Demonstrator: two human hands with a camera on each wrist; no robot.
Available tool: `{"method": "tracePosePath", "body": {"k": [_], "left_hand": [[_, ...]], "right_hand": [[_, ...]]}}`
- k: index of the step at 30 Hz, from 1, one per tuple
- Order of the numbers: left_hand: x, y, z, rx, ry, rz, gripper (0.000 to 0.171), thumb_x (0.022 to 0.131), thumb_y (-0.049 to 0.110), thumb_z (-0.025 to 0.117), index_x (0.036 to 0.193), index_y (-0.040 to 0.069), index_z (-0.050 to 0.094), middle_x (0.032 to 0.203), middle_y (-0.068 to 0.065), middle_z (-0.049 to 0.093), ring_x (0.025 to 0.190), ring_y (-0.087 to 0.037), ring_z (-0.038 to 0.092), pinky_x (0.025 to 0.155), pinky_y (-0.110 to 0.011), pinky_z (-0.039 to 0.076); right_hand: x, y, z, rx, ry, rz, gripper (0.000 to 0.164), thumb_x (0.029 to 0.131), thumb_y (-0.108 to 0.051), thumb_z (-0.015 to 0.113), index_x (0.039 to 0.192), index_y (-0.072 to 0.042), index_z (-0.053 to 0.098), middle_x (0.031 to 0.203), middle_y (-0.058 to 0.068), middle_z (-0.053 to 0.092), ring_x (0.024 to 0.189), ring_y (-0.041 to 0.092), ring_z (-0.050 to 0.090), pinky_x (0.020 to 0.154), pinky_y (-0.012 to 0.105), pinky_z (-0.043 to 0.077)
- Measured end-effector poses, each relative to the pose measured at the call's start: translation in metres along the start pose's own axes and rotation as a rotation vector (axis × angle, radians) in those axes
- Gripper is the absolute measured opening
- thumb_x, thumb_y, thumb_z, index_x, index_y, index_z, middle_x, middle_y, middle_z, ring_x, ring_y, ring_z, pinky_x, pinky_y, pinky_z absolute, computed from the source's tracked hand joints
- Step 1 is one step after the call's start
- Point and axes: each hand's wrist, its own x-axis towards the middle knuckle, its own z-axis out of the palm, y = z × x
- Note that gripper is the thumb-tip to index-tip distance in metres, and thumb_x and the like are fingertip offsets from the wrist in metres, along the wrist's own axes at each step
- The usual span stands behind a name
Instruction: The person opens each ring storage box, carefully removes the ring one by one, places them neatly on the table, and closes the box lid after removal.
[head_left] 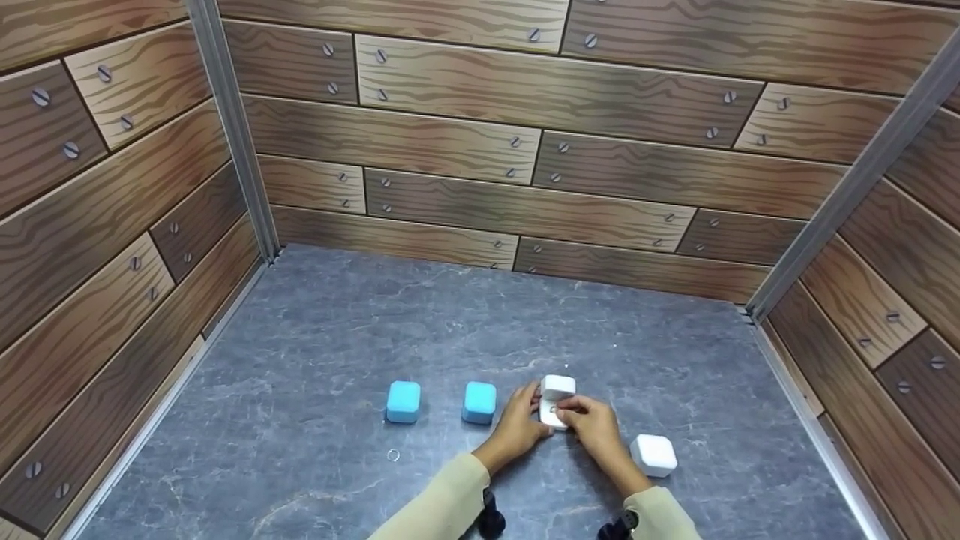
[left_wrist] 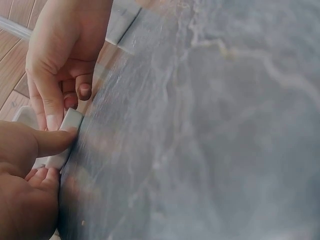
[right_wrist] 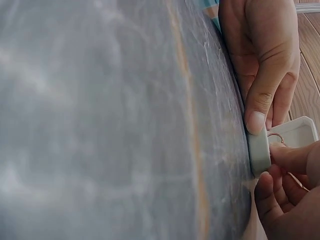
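Observation:
An opened white ring box (head_left: 558, 387) stands on the table between both hands, its lid raised at the back. My left hand (head_left: 519, 420) grips the box from its left side, the thumb against the front of the base (right_wrist: 259, 152). Over the base, my right hand (head_left: 594, 426) has its thumb and fingertips at a thin ring (right_wrist: 276, 135), pinching it at the box's insert. The ring's upper loop shows in front of the lid (right_wrist: 302, 131); its lower part is hidden by the fingers. In the left wrist view the right hand (left_wrist: 65, 55) hangs beyond the box.
Two closed blue boxes (head_left: 403, 402) stand in a row left of the hands. Another ring (head_left: 393, 454) lies on the grey marbled table (head_left: 315, 420). A closed white box (head_left: 654, 455) sits beside the right forearm. Wood-patterned walls (head_left: 450, 135) enclose the table's back and sides.

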Motion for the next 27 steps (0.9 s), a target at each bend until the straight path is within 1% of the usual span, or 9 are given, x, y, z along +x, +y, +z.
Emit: {"method": "tracePosePath", "body": {"k": [4, 9, 15, 20, 23, 27], "left_hand": [[-0.0010, 0.0009, 0.0003, -0.010, -0.002, -0.007, 0.081, 0.073, -0.014, 0.075, 0.145, -0.006, 0.038, 0.129, -0.015, 0.050, 0.125, -0.032, 0.054, 0.105, -0.031, 0.048], [-0.0008, 0.0023, -0.0004, -0.018, -0.009, -0.017, 0.080, 0.074, -0.014, 0.074, 0.145, -0.006, 0.038, 0.130, -0.015, 0.050, 0.126, -0.030, 0.053, 0.107, -0.030, 0.047], [-0.0003, 0.0023, -0.0012, -0.007, -0.009, -0.008, 0.080, 0.074, -0.012, 0.076, 0.145, -0.005, 0.038, 0.129, -0.014, 0.050, 0.125, -0.031, 0.053, 0.106, -0.029, 0.047], [-0.0004, 0.0016, -0.0013, -0.003, -0.015, -0.011, 0.081, 0.074, -0.011, 0.077, 0.145, -0.003, 0.039, 0.129, -0.013, 0.050, 0.125, -0.031, 0.053, 0.105, -0.030, 0.048], [-0.0005, 0.0011, -0.0011, 0.002, -0.011, -0.012, 0.081, 0.074, -0.010, 0.077, 0.146, -0.002, 0.039, 0.129, -0.013, 0.051, 0.125, -0.031, 0.053, 0.105, -0.030, 0.048], [-0.0006, 0.0000, -0.0002, 0.001, -0.001, -0.003, 0.081, 0.073, -0.011, 0.077, 0.145, -0.003, 0.039, 0.128, -0.014, 0.051, 0.124, -0.031, 0.054, 0.105, -0.030, 0.048]], "right_hand": [[-0.0013, -0.0004, -0.0003, 0.029, -0.001, 0.057, 0.009, 0.081, -0.006, 0.076, 0.088, 0.000, 0.074, 0.078, 0.007, 0.070, 0.055, 0.010, 0.051, 0.046, 0.020, 0.043], [-0.0013, -0.0012, -0.0010, 0.085, -0.001, 0.114, 0.012, 0.082, -0.006, 0.076, 0.091, 0.001, 0.075, 0.079, 0.005, 0.071, 0.054, 0.012, 0.054, 0.046, 0.022, 0.047], [-0.0001, -0.0003, -0.0013, 0.153, -0.005, 0.131, 0.013, 0.082, -0.005, 0.075, 0.093, 0.003, 0.074, 0.081, 0.007, 0.071, 0.057, 0.013, 0.057, 0.049, 0.023, 0.049], [-0.0005, 0.0014, -0.0013, 0.182, -0.001, 0.125, 0.016, 0.082, -0.005, 0.076, 0.093, 0.006, 0.073, 0.082, 0.008, 0.072, 0.057, 0.012, 0.057, 0.050, 0.022, 0.049], [-0.0001, 0.0023, -0.0008, 0.198, -0.001, 0.135, 0.017, 0.081, -0.005, 0.076, 0.093, 0.006, 0.073, 0.082, 0.007, 0.072, 0.058, 0.011, 0.057, 0.050, 0.021, 0.049], [0.0008, 0.0034, 0.0000, 0.209, 0.007, 0.143, 0.017, 0.081, -0.005, 0.076, 0.093, 0.007, 0.073, 0.081, 0.007, 0.072, 0.057, 0.011, 0.057, 0.050, 0.021, 0.049]]}}
